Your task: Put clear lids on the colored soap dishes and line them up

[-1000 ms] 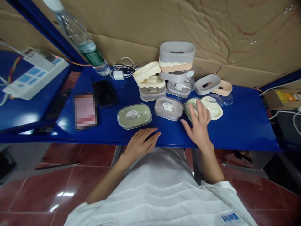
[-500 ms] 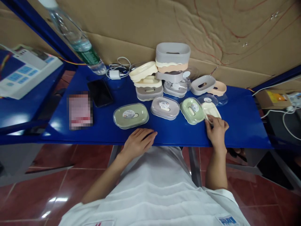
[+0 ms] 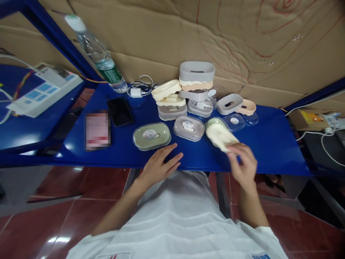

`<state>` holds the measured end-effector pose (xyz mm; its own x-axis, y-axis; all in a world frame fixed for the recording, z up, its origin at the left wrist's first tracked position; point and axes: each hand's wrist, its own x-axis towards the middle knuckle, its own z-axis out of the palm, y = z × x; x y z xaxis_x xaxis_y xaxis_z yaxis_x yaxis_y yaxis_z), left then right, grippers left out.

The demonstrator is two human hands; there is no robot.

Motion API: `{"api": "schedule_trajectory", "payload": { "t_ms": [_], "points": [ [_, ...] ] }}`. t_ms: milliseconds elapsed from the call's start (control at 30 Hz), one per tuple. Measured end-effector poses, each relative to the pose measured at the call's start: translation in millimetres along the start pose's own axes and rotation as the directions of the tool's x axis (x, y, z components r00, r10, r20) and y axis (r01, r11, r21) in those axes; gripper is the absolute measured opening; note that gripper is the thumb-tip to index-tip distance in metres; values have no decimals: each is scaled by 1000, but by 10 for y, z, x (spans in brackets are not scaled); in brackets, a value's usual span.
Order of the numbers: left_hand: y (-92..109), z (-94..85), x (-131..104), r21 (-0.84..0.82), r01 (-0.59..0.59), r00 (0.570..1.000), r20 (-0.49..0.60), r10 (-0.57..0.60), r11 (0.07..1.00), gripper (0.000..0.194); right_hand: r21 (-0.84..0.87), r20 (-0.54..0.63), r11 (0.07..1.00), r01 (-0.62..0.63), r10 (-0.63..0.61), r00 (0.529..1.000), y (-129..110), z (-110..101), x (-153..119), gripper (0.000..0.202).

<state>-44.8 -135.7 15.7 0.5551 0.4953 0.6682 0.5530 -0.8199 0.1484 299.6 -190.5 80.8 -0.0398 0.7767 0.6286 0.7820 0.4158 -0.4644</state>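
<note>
1. Creased cardboard [image 3: 151,39] backs this blue table [image 3: 275,144], and a pile of oval trays [image 3: 197,73] sits towards the rear.
2. Main event: the cream piece [image 3: 221,133]. It's up in the right hand [image 3: 244,163], tilted and a bit blurry, overlapping the green box [image 3: 217,121] behind it. Can't tell from where I'm standing whether those two touch.
3. Finger check: right thumb and fingertips pinch the cream piece by its near end. Left hand [image 3: 161,166] holds nothing, fingers loosely spread near the front edge, just below the pale green box [image 3: 151,136].
4. Step in hand, as I read it, is plain one-handed handling of that piece. Next move calls for a snug pinch and some clearance over the green box, imo. The free left could steady things if needed.
5. Label nerds, sorry: round stickers show on the pale green box, the grey box [image 3: 196,130] and the loose clear lid [image 3: 238,125], but the print's too tiny to make out. Same for the green band on the water bottle [image 3: 100,59]. The shirt patch [image 3: 260,256] is cut off, so no brand there either.
</note>
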Motion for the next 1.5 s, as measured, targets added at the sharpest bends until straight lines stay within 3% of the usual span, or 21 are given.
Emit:
{"api": "schedule_trajectory", "payload": {
  "t_ms": [33,133,233,300,400,467,500,633,733,800,867,1000,1100,1200,1333,1500],
  "points": [
    [-2,-4,-2,-1,-9,1000,-22,9,1000,41,30,105,994,101,-103,989,-82,109,-9,25],
    [1,-22,13,3,-40,999,6,40,999,40,146,336,945,292,-325,884,-277,412,-32,26],
    [10,-37,46,-7,-51,994,92,51,999,27,228,403,916,330,-397,825,-338,542,-8,21],
    [13,-36,66,-29,-45,992,116,48,999,19,241,411,908,342,-414,812,-239,479,95,24],
    [12,-25,86,-61,-38,988,148,46,997,13,97,339,938,333,-346,875,176,248,452,32],
    [12,-22,92,-73,-29,987,158,40,997,13,-133,241,964,231,-194,951,589,114,777,33],
    [13,-22,92,-80,-20,987,156,33,997,13,-184,209,965,186,-146,967,809,78,937,35],
    [9,-21,69,-137,5,993,114,11,991,23,-224,287,967,118,-50,957,1547,148,1408,31],
    [4,-11,33,-159,27,995,94,-13,987,29,-229,349,968,103,-17,937,1745,248,1555,31],
    [4,-6,12,-154,44,995,91,-30,987,30,-248,317,965,84,-1,948,1659,232,1561,41],
    [7,-6,-3,-143,48,995,89,-35,989,32,-264,227,963,62,0,974,1410,151,1477,47],
    [7,-10,-24,-169,80,994,83,-67,982,40,-206,3,977,58,-59,998,585,14,982,36],
    [-2,-15,-34,-224,127,991,73,-113,966,51,-191,23,955,229,-229,973,-54,123,409,51],
    [-13,-24,-32,-225,125,992,48,-117,966,63,-197,123,944,266,-245,962,-484,366,-90,62],
    [-31,-34,-21,-207,57,998,40,-49,977,66,-149,310,954,260,-205,928,-667,639,-350,58],
    [-43,-23,-9,-218,9,998,60,4,976,39,-100,350,944,314,-262,899,-623,774,-261,43]
  ]
}}
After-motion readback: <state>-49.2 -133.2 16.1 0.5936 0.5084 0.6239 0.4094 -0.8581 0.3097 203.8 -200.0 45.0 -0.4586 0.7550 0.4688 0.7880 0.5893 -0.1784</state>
